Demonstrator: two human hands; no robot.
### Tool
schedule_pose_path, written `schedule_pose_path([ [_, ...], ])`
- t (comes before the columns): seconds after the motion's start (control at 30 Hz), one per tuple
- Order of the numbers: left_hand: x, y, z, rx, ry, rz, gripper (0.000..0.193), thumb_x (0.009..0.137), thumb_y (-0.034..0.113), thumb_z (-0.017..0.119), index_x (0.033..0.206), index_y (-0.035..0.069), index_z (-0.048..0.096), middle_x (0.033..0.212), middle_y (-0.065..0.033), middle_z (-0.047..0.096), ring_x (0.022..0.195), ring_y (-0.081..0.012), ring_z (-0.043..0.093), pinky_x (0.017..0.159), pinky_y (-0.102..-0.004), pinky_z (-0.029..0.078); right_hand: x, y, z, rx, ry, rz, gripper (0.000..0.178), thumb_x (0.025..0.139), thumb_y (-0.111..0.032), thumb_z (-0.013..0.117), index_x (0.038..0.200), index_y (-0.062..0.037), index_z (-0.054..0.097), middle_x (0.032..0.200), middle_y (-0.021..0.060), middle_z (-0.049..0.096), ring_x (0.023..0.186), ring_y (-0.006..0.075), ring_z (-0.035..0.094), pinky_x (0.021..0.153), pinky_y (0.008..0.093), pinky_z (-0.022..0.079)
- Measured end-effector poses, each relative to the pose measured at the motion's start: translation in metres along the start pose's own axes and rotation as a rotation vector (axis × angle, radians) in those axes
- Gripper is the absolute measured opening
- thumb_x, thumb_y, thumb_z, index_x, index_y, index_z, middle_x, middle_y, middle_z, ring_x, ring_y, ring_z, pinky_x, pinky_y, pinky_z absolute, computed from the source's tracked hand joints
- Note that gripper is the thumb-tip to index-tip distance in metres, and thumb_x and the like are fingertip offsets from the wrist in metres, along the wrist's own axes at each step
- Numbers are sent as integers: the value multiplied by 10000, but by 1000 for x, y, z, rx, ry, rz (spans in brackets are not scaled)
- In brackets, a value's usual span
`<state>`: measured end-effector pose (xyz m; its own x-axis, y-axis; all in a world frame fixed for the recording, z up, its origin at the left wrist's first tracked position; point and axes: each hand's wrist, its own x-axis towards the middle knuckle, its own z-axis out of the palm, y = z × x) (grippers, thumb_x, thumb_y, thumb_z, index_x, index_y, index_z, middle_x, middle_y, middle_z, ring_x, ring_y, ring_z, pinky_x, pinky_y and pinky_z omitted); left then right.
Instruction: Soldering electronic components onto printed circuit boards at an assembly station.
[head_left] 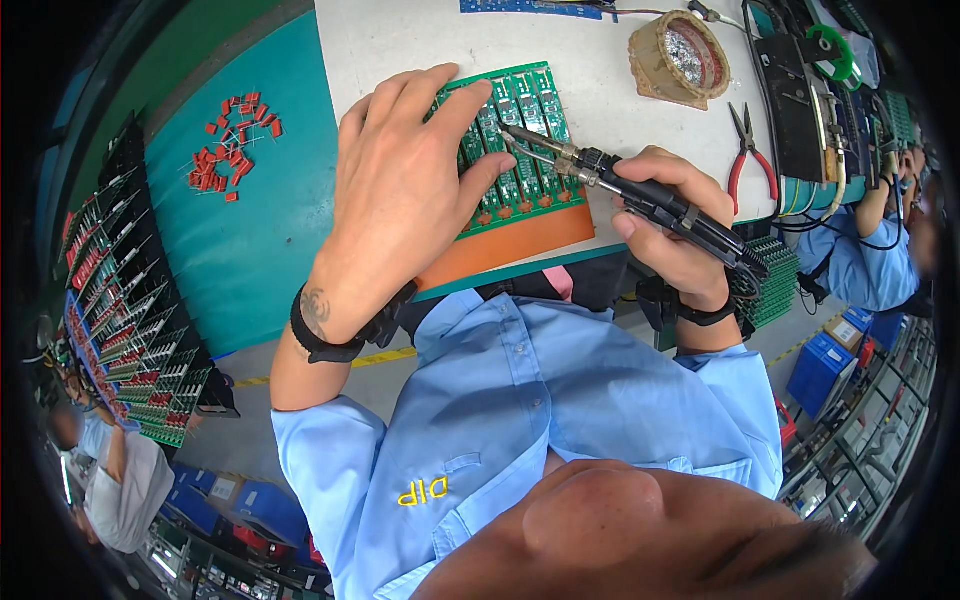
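My left hand (405,170) lies over the left part of a green circuit board panel (545,110), its fingers spread and its thumb and forefinger apart on the board. Several narrow boards sit side by side in that panel, with copper-coloured parts along the near edge. In my right hand (680,215) is a black soldering iron (655,203), a thin metal tube running alongside its shaft. The iron's tip points left and meets the panel near my left forefinger and thumb; the exact contact spot is too small to tell. Under the panel's near edge shows an orange-brown sheet (510,255).
Red components (225,150) with wire leads lie on the green mat (260,240). A round holder (680,60) of silvery shavings and red-handled pliers (750,160) are at right. Stacked boards (120,330) stand far left. Co-workers sit on both sides; cables hang at right.
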<state>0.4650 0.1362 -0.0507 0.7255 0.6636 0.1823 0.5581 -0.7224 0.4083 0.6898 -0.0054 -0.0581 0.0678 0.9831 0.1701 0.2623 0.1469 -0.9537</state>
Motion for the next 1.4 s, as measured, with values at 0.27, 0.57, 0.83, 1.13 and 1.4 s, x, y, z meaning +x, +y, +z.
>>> schedule_pose_path([
  [0.27, 0, 0, 0, 14, 12, 1, 502, 782, 275, 812, 1221, 76, 673, 1306, -149, 608, 1246, -318, 526, 1057, -463, 371, -3, -1, -4, -19, 23, -11, 392, 772, -20, 758, 1137, 49, 634, 876, 99, 640, 770, 142, 597, 684, 262, 460],
  [0.57, -3, 0, -2, 47, 35, 25, 499, 793, 276, 805, 1230, 77, 668, 1308, -151, 603, 1254, -321, 519, 1076, -479, 353, -3, -6, 0, -7, 30, -68, 377, 749, 16, 753, 1115, 9, 664, 843, 72, 660, 728, 130, 602, 654, 254, 460],
  [0.83, -11, -6, -10, 51, 22, 0, 489, 790, 226, 799, 1237, 88, 659, 1333, -146, 588, 1260, -327, 514, 1078, -486, 350, 3, -5, 6, -20, 9, -46, 368, 750, 18, 751, 1108, 10, 670, 872, 86, 683, 753, 141, 625, 677, 257, 481],
  [1.13, -11, -9, -9, 7, 28, -15, 475, 769, 199, 811, 1209, 92, 668, 1335, -145, 590, 1261, -333, 516, 1069, -479, 358, 6, 0, 9, -46, -24, -34, 378, 804, -92, 790, 1120, 49, 637, 864, 99, 632, 755, 146, 580, 656, 261, 436],
  [1.4, -11, -10, -8, 0, 39, -9, 471, 764, 194, 817, 1201, 94, 672, 1325, -151, 599, 1255, -334, 521, 1063, -472, 363, 7, -2, 10, -18, 2, 2, 368, 740, -1, 756, 1101, 10, 682, 875, 78, 685, 747, 130, 619, 670, 253, 477],
])
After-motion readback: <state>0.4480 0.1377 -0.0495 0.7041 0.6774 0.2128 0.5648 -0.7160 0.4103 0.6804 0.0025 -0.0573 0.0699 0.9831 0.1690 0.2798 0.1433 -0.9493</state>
